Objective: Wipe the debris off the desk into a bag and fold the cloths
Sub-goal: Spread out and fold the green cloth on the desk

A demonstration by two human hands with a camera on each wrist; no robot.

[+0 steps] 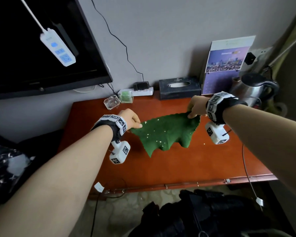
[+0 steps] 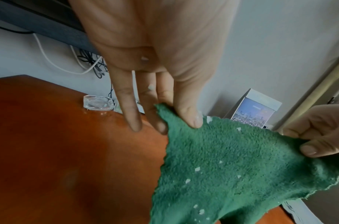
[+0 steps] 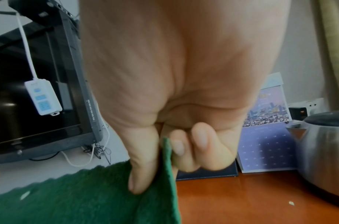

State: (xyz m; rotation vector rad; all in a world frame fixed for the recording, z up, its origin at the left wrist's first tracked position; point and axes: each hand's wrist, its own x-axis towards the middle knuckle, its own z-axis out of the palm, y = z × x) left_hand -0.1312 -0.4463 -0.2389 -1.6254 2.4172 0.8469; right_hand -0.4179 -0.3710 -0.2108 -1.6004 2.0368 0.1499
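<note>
A green cloth [image 1: 164,134] speckled with white crumbs hangs stretched over the reddish-brown desk [image 1: 178,165]. My left hand [image 1: 135,124] pinches its left corner between thumb and fingers. My right hand [image 1: 192,112] pinches its right corner. In the left wrist view the thumb presses the cloth [image 2: 232,166] while two fingers [image 2: 132,115] point straight down. The right wrist view shows thumb and curled fingers [image 3: 201,142] clamping the cloth [image 3: 78,197] edge. The cloth's lower edge sags toward the desk. A loose crumb [image 1: 204,143] lies on the desk to its right.
A glass ashtray [image 1: 111,102], a small green-filled box [image 1: 126,97], a power strip [image 1: 143,91], a dark tissue box [image 1: 179,88], a standing brochure [image 1: 225,65] and a steel kettle [image 1: 253,88] line the back. A monitor [image 1: 41,48] stands left. Black bags [image 1: 203,214] lie below.
</note>
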